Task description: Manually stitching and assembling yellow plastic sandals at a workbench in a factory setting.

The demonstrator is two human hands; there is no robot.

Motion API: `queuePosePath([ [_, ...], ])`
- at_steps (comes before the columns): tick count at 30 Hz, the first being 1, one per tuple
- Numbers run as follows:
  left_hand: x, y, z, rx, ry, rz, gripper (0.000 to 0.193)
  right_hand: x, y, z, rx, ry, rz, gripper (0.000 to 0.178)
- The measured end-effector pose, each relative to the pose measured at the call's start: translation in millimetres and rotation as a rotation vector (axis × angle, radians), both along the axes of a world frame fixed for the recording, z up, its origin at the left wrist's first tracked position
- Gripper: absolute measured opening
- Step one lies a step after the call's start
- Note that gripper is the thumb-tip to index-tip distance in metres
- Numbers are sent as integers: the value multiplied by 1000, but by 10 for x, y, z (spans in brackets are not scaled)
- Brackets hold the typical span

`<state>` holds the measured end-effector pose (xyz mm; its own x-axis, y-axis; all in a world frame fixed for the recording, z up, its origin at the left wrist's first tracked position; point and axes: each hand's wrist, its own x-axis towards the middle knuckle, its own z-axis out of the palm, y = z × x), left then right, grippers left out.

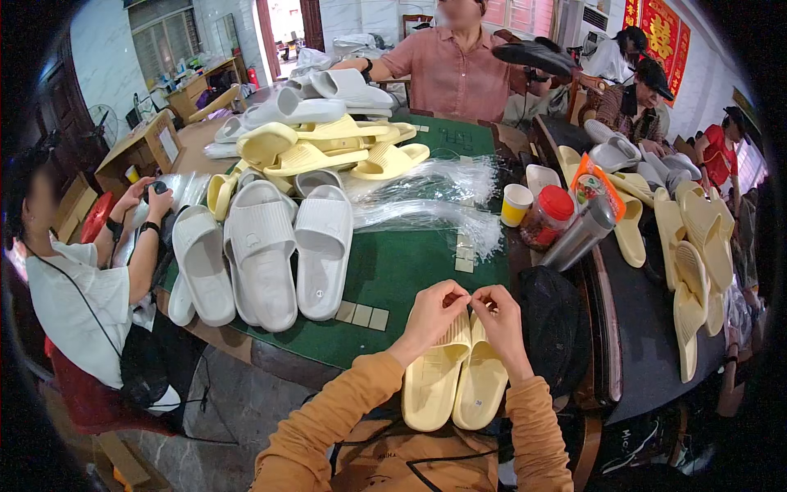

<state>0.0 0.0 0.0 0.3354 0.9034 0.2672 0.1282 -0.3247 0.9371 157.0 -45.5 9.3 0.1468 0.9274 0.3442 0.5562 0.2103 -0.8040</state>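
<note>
A pair of pale yellow slide slippers [431,392] stands side by side at the table's near edge, toes pointing away from me. Over their straps, my left hand [434,318] and my right hand [498,321] meet with thumbs and forefingers pinched, fingertips almost touching. Whatever is between the fingertips is too small to make out. The hands partly cover both straps. Left of them, several grey slide slippers [261,246] lean in a row on the green tabletop [385,283]. Bundles of thin clear plastic strands [410,211] lie further back.
Yellow slippers [328,156] and grey ones are heaped behind. A paper cup [516,205], red-lidded jar [548,217] and steel flask [580,234] stand at right, beside a black table [648,328] holding more slippers. People sit or stand around, one at left, one opposite.
</note>
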Motion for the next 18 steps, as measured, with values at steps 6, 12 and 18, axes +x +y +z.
queuePosePath([
  [6, 1, -11, 22, 4, -25, 28, 15, -22, 8, -13, 9, 18, -10, 8],
  [12, -3, -7, 30, -60, -64, 38, 14, -20, 11, -31, 33, 53, -37, 8],
  [18, -8, 8, -6, -69, -70, -1, 13, -19, 11, -18, 21, 47, -28, 8],
])
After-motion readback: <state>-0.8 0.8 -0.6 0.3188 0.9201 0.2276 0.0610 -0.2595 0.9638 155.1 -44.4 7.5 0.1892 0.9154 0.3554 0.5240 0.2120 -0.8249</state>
